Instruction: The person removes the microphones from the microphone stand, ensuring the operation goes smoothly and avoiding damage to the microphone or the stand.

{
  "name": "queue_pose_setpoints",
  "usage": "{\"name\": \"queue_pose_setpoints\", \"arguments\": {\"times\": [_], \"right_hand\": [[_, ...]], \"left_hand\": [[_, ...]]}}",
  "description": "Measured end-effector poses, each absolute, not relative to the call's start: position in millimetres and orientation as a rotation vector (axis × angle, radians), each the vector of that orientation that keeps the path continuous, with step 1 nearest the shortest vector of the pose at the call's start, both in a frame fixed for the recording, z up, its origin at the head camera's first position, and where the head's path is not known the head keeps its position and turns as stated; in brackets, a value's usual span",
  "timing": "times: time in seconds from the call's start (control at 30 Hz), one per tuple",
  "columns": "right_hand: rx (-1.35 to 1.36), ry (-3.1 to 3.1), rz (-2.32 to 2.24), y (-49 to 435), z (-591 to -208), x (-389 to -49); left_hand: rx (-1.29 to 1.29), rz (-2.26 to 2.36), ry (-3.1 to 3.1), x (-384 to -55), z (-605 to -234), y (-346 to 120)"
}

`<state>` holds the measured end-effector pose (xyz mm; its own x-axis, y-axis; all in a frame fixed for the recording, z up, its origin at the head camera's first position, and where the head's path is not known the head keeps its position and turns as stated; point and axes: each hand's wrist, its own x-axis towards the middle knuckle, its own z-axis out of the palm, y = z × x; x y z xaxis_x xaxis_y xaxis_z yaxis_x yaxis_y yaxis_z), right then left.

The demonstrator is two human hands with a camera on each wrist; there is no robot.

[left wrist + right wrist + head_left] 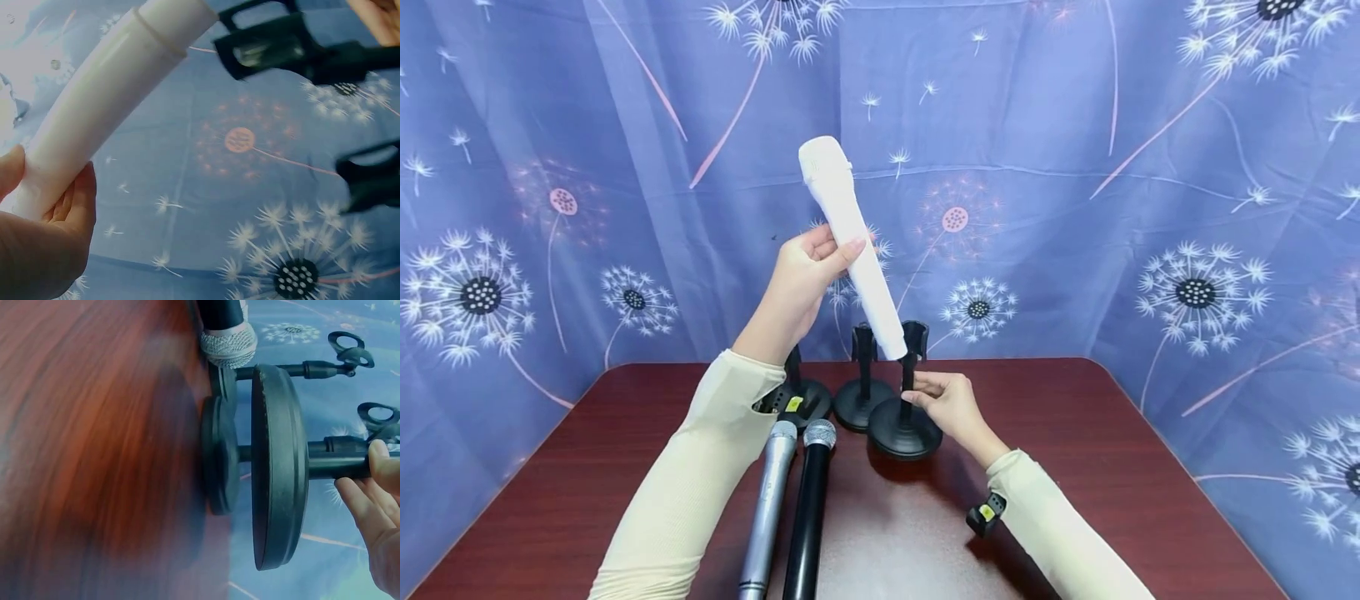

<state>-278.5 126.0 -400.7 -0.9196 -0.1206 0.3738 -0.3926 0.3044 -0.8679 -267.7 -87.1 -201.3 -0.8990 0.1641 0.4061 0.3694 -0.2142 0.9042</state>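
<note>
My left hand (796, 279) holds a white microphone (859, 237) up in the air, thumb across its handle. The microphone tilts, its head up to the left and its lower end near the clip of a black microphone stand (907, 433). In the left wrist view, a small gap or a bare touch between handle end and clip (269, 47) cannot be told apart. My right hand (951, 407) pinches that stand's pole between thumb and fingers. In the right wrist view the stand's round base (278, 469) appears raised off the table.
Two more black stands, one in the middle (859, 408) and one at left (811, 404), stand behind, the left one partly hidden by my left arm. A silver microphone (767, 508) and a black microphone (809, 517) lie side by side on the reddish-brown table (1090, 467). A blue dandelion-print curtain (1037, 167) hangs behind.
</note>
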Motion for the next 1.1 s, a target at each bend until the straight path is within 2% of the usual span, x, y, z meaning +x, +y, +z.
{"name": "queue_pose_setpoints", "arguments": {"times": [0.57,0.83,1.1], "right_hand": [[0.438,-2.334,1.559,131.5,-410.4,-284.8],[0.423,-2.322,1.56,137.5,-413.5,-284.8],[0.403,-2.308,1.535,145.1,-411.1,-287.4]], "left_hand": [[-0.501,-2.192,-2.21,-264.3,-256.1,-95.0],[-0.517,-2.153,-2.268,-257.7,-271.9,-95.1],[-0.421,-2.118,-2.385,-248.4,-286.4,-95.4]]}}
